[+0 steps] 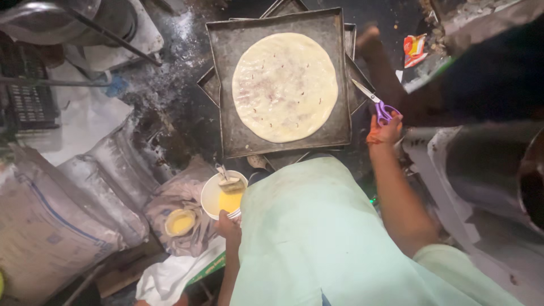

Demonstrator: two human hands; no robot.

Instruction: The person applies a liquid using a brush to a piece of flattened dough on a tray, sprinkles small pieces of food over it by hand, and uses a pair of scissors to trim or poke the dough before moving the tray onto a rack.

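Dark, flour-dusted floor fills the head view, with grey sacks (107, 187) lying at the left. On it sits a stack of square metal trays; the top tray (221, 85) carries a round, flat disc of dough (284, 86) dotted with small cuts. The right hand (386, 129) reaches forward with its arm almost straight, fingers closed through the purple handles of scissors (375, 103), whose blades point toward the tray's right edge. The left hand (228, 225), held low near the body, grips the rim of a white bowl (212, 198) of yellow liquid with a brush (229, 182) resting in it.
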